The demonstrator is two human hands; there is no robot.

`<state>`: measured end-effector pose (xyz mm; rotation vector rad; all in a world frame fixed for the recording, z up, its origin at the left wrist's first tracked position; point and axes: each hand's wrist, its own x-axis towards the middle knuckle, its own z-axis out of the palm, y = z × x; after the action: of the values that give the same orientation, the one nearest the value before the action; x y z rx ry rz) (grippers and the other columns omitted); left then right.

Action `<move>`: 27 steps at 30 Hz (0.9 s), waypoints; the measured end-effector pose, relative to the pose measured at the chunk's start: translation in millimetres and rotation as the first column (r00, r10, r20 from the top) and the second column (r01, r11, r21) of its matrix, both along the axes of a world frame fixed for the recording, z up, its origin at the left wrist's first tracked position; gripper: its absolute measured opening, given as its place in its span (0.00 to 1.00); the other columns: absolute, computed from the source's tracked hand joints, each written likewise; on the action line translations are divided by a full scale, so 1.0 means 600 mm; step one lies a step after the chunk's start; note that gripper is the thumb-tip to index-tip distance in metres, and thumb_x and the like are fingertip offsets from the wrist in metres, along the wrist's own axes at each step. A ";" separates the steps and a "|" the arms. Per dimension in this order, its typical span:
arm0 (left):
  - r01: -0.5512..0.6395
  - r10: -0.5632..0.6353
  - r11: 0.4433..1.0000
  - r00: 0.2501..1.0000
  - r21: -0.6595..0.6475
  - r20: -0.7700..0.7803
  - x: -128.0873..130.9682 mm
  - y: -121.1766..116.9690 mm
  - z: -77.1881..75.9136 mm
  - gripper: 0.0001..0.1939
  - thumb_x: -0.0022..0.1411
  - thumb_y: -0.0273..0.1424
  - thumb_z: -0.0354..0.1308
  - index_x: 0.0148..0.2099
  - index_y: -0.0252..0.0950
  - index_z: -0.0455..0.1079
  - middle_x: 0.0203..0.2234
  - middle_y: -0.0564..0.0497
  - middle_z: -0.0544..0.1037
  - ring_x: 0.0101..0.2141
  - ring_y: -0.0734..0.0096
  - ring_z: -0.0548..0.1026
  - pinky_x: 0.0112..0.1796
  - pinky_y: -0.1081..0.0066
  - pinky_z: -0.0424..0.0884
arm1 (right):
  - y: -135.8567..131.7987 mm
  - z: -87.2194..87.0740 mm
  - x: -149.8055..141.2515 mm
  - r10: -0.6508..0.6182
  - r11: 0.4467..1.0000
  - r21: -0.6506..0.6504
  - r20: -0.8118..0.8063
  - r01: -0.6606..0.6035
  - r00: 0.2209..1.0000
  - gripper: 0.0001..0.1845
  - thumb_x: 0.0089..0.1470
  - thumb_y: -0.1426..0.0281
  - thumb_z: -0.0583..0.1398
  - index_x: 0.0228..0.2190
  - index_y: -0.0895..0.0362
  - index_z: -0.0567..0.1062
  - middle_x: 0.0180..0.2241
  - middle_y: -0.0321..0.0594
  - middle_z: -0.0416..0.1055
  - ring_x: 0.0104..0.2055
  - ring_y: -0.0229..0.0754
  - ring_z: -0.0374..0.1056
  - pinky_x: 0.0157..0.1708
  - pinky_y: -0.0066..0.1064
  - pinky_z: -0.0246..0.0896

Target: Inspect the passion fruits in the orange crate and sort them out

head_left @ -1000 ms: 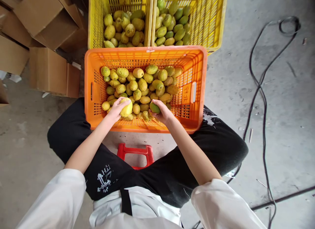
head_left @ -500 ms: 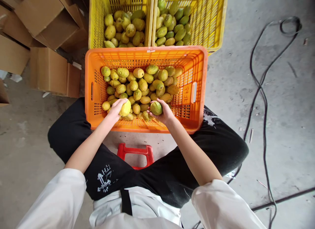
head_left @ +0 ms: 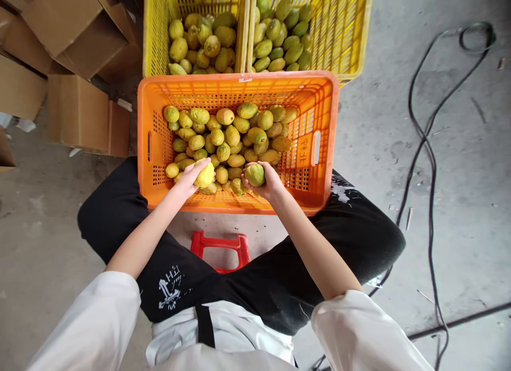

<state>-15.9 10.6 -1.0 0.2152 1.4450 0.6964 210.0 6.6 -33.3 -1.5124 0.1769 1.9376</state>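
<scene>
An orange plastic crate point(head_left: 236, 207) stands before me with many yellow-green oval fruits point(head_left: 232, 135) heaped in it. My left hand point(head_left: 190, 178) is closed around a bright yellow oval fruit point(head_left: 205, 175) over the near left part of the heap. Palm up, my right hand point(head_left: 272, 181) cups a green fruit with a yellowish blush point(head_left: 255, 174), its fingers curled about the underside. Both fruits are held just above the heap, apart from each other. The fruits' exact kind I cannot tell.
Beyond the orange crate stand two yellow crates point(head_left: 361, 35) with more fruits. Cardboard boxes point(head_left: 77, 113) are piled at the left. A red stool point(head_left: 220, 243) shows between my legs. A black cable point(head_left: 431, 200) loops over the concrete floor at the right.
Both hands have shifted very slightly right with their fruits. The fruit in my right hand appears turned a little. The crates look almost unchanged.
</scene>
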 end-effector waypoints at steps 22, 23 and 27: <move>-0.078 0.063 0.986 0.992 -0.144 -0.110 -0.010 -0.003 -0.038 0.15 0.63 0.43 0.66 0.43 0.39 0.70 0.28 0.47 0.78 0.33 0.59 0.82 0.30 0.67 0.76 | 0.002 0.005 -0.001 -0.037 0.998 0.043 0.020 0.036 0.999 0.16 0.64 0.59 0.56 0.39 0.57 0.76 0.25 0.46 0.77 0.30 0.49 0.79 0.17 0.29 0.69; -0.074 0.060 0.987 0.993 -0.144 -0.102 -0.010 -0.004 -0.038 0.15 0.62 0.43 0.66 0.42 0.39 0.70 0.27 0.47 0.78 0.33 0.58 0.82 0.30 0.67 0.76 | 0.002 0.005 -0.001 -0.032 0.999 0.043 0.017 0.031 0.999 0.17 0.64 0.58 0.56 0.39 0.57 0.76 0.25 0.46 0.77 0.30 0.49 0.79 0.17 0.29 0.68; -0.024 0.015 0.989 0.998 -0.144 -0.059 -0.009 -0.003 -0.032 0.18 0.59 0.45 0.69 0.40 0.40 0.70 0.26 0.47 0.78 0.32 0.56 0.82 0.30 0.64 0.77 | 0.001 0.004 0.002 -0.032 0.998 0.055 0.018 0.031 0.999 0.24 0.62 0.49 0.57 0.40 0.57 0.78 0.24 0.46 0.77 0.31 0.52 0.78 0.24 0.36 0.75</move>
<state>-21.4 9.0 -20.4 0.1092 1.5477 0.6025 211.4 7.4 -31.1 -1.4834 0.1379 1.8880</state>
